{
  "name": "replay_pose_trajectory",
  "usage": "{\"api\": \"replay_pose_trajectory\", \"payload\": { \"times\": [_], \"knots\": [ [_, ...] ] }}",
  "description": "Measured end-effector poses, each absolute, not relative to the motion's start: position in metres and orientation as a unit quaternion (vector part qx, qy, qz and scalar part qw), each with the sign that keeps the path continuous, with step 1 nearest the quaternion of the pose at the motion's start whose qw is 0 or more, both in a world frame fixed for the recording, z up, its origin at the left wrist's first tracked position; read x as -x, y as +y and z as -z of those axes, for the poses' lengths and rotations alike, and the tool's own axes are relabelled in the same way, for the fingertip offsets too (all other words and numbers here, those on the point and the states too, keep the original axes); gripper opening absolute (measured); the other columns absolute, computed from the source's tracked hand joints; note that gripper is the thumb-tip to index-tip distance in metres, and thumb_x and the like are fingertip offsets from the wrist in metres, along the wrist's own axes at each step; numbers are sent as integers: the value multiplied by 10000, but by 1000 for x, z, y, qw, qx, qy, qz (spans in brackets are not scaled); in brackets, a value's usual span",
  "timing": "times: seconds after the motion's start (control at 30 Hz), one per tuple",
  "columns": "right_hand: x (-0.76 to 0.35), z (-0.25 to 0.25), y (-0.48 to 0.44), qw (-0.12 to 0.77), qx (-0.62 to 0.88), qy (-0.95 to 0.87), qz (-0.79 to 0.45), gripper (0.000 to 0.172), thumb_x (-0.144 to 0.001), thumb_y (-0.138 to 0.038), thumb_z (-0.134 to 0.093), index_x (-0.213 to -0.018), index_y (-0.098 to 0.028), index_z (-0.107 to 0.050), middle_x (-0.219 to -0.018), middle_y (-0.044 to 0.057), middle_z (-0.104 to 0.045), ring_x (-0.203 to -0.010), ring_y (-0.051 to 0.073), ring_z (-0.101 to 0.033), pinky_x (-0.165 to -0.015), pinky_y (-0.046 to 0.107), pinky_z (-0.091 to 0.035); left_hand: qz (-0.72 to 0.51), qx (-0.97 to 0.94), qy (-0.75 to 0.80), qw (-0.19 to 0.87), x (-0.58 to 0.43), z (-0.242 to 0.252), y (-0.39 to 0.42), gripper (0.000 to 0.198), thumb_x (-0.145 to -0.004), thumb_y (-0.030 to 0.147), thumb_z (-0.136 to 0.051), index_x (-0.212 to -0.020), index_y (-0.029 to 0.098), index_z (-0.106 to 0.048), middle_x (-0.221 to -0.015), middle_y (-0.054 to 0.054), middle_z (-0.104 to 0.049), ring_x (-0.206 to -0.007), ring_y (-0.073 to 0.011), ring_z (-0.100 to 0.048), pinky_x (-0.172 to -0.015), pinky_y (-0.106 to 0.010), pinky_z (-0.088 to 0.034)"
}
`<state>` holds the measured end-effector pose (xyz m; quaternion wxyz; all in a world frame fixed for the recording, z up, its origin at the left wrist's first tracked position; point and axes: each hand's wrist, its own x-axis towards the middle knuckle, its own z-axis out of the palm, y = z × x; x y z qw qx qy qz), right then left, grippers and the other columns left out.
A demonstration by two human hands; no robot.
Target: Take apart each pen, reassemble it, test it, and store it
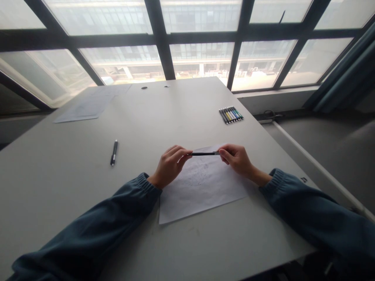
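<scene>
A slim black pen (204, 153) is held level above the paper, one end in each hand. My left hand (170, 164) pinches its left end between thumb and fingers. At the other end, near a silvery section, my right hand (236, 159) grips it with thumb and curled fingers. Beneath both hands lies a white sheet of paper (202, 199) with faint pencil-like marks in its upper middle. My fingers and the pen hide part of its far edge.
A dark pen (114, 153) lies to the left on the white table (88, 187). Several pens in a row (231, 115) rest near the right edge. More paper sheets (84, 107) lie at the far left. Windows (202, 58) stand behind the table.
</scene>
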<state>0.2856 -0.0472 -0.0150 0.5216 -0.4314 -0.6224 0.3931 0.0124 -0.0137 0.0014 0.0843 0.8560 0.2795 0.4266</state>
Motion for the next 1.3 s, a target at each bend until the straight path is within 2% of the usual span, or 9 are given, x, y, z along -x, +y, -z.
{"api": "replay_pose_trajectory", "payload": {
  "times": [0.17,0.37,0.43,0.5,0.57,0.67,0.87,1.3],
  "knots": [
    [-285,15,-47,528,434,-614,-395,329,-877,-470,-687,-847,-143,-704,-583,-19,-565,-494,91,-448,-473,238,-349,-364,-887,283,38,-10,-4,-14,152,-989,266,-556,-963,167,-668,-841,-66,-660,-785,-175,-578,-740,-314,-482],
    [-284,13,-48,529,430,-612,-401,315,-874,-461,-691,-857,-146,-703,-595,-14,-580,-499,97,-469,-470,239,-362,-362,-881,296,74,-10,-1,-13,289,-1027,304,-466,-835,170,-634,-769,-50,-628,-731,-167,-561,-721,-311,-468],
    [-284,13,-48,531,429,-610,-402,309,-874,-457,-691,-855,-149,-701,-592,-16,-578,-493,96,-469,-463,237,-361,-365,-879,293,95,-10,1,-12,270,-1032,311,-458,-915,171,-657,-826,-58,-653,-777,-171,-593,-752,-315,-485],
    [-284,13,-48,534,433,-607,-398,314,-875,-465,-688,-854,-152,-700,-595,-15,-579,-491,96,-470,-460,238,-364,-378,-873,289,105,-10,1,-12,218,-1011,335,-517,-1087,184,-653,-934,-72,-677,-871,-184,-624,-808,-333,-510],
    [-284,13,-48,537,437,-605,-394,324,-877,-478,-682,-853,-155,-699,-597,-14,-579,-491,97,-474,-460,239,-368,-402,-864,288,95,-11,1,-13,297,-953,365,-627,-1205,208,-616,-1032,-83,-683,-966,-206,-633,-868,-365,-527],
    [-284,13,-48,540,437,-605,-389,329,-881,-482,-677,-849,-155,-697,-591,-16,-574,-490,97,-474,-462,240,-371,-437,-852,282,59,-13,0,-15,326,-892,339,-714,-1185,227,-627,-1075,-88,-680,-1019,-224,-630,-898,-392,-538],
    [-284,13,-48,538,431,-609,-393,310,-889,-460,-675,-850,-153,-696,-585,-19,-567,-485,94,-468,-461,238,-367,-454,-853,253,55,-15,-1,-17,241,-929,187,-647,-1167,226,-640,-1019,-70,-684,-945,-192,-632,-847,-357,-544],
    [-285,14,-48,532,436,-611,-393,323,-873,-481,-685,-848,-159,-698,-590,-13,-581,-488,100,-482,-458,242,-383,-426,-864,254,89,-15,1,-15,235,-968,192,-567,-1197,202,-619,-947,-71,-682,-878,-182,-620,-819,-342,-529]
  ]
}}
